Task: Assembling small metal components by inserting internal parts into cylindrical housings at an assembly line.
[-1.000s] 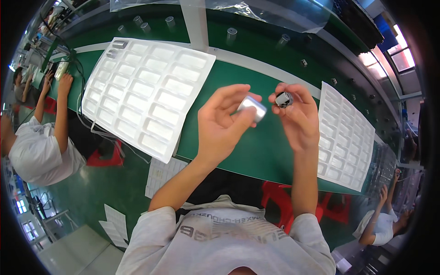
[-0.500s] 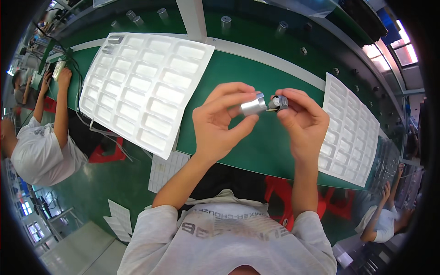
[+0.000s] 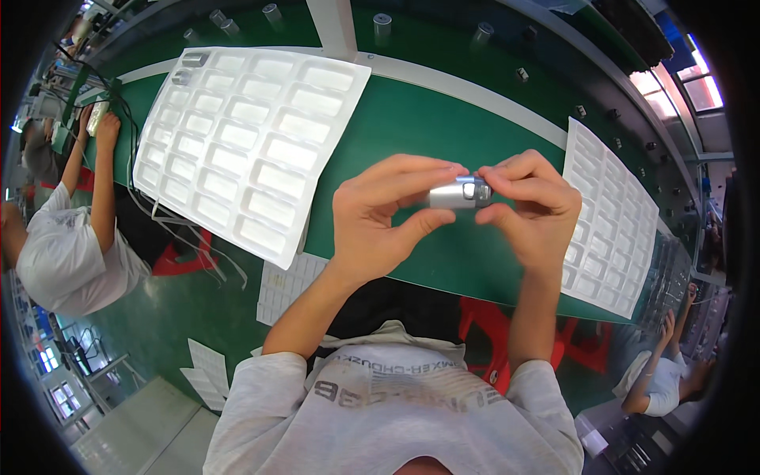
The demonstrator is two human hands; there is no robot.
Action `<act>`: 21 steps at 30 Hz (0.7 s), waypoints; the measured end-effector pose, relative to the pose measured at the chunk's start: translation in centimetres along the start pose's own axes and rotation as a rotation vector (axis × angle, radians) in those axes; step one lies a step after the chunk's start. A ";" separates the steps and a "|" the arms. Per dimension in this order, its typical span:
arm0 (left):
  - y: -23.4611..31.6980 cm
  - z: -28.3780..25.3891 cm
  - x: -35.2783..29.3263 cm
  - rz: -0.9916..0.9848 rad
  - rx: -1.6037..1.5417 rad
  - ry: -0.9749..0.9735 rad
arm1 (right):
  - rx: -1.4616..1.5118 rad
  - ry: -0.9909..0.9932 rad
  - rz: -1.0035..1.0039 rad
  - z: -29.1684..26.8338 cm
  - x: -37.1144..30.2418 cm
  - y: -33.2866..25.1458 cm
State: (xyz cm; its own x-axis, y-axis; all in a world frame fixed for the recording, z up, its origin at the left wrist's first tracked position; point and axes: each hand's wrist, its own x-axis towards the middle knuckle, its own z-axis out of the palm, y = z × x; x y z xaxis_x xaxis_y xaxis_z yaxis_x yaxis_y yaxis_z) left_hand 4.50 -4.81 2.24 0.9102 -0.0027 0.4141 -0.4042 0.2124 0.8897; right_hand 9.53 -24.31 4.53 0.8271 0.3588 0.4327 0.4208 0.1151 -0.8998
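Observation:
In front of my chest, above the green table, my left hand grips a silver metal cylinder between thumb and fingers. My right hand pinches a small dark grey end piece with thumb and fingertips. The two parts meet end to end in one line, with the end piece at the cylinder's right end. A shiny cut-out shows on the cylinder near the joint. How deep the end piece sits inside is hidden.
A white moulded tray lies left, with two silver cylinders in its far corner. Another white tray lies right. Behind a white rail, more cylinders and small dark parts stand. Co-workers sit at both sides.
The dark end piece and the silver cylinder were apart, with a gap between them; now they are together. My hands have come closer to each other.

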 end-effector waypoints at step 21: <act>0.1 0.9 -0.4 0.017 0.133 0.030 | 0.143 0.006 -0.040 -0.4 -0.5 1.8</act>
State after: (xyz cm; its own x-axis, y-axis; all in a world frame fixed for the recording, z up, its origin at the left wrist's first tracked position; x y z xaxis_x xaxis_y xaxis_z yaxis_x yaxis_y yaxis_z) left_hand 4.01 -5.69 2.39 0.9048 0.0290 0.4249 -0.4258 0.0803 0.9013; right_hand 10.01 -24.70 2.70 0.8131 0.3457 0.4683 0.3966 0.2598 -0.8805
